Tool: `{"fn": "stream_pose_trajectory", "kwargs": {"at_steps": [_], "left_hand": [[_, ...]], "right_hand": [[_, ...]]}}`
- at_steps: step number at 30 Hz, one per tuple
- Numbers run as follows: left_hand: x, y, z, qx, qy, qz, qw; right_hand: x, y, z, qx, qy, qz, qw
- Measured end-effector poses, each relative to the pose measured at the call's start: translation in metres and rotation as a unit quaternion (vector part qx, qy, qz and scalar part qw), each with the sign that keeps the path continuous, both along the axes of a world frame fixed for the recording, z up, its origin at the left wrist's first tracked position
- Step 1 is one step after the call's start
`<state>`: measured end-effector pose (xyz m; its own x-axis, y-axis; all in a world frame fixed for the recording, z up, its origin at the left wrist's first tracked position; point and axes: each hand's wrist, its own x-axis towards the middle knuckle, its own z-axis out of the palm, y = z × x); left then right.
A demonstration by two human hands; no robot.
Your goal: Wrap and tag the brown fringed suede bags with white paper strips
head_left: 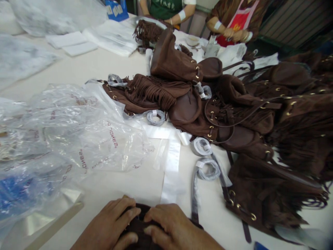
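Fingers of our left hand (114,218) and right hand (173,220) were clamped on a dark brown piece (137,227) at six o'clock, seemingly unfinished. At two, plastic-covered straps (216,170) were already coiled; brown bags (186,107) at one lay outside the printed plastic (101,149) at eleven.

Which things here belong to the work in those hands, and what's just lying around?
In hand:
dark brown item, touched by the left hand and right hand

Apparently just lying around:
brown bags, some fringed
wrapped coils, near them
printed clear plastic, left
blue box, far side
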<state>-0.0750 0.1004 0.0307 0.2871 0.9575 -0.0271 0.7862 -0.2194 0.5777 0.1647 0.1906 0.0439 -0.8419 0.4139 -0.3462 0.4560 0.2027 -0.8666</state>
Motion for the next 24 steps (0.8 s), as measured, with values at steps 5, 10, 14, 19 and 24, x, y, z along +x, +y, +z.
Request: {"fn": "stream_pose_trajectory", "kwargs": {"at_steps": [5,10,14,19,24], "left_hand": [[0.004,0.014,0.015,-0.195,-0.086,-0.036,0.976],[0.005,0.017,0.013,-0.278,-0.119,-0.017,0.953],[0.006,0.017,0.004,-0.240,-0.112,-0.037,0.964],[0.008,-0.003,-0.010,0.044,0.033,0.014,0.998],[0.025,-0.040,-0.026,0.218,0.117,-0.048,0.968]], "right_hand": [[0.000,-0.003,-0.002,-0.005,0.002,-0.035,0.999],[-0.007,0.003,0.003,0.026,0.020,-0.031,0.999],[-0.012,0.003,-0.008,0.073,0.007,-0.013,0.997],[-0.014,-0.005,-0.017,0.121,-0.020,-0.026,0.992],[-0.014,-0.008,-0.017,0.160,-0.022,-0.042,0.986]]}}
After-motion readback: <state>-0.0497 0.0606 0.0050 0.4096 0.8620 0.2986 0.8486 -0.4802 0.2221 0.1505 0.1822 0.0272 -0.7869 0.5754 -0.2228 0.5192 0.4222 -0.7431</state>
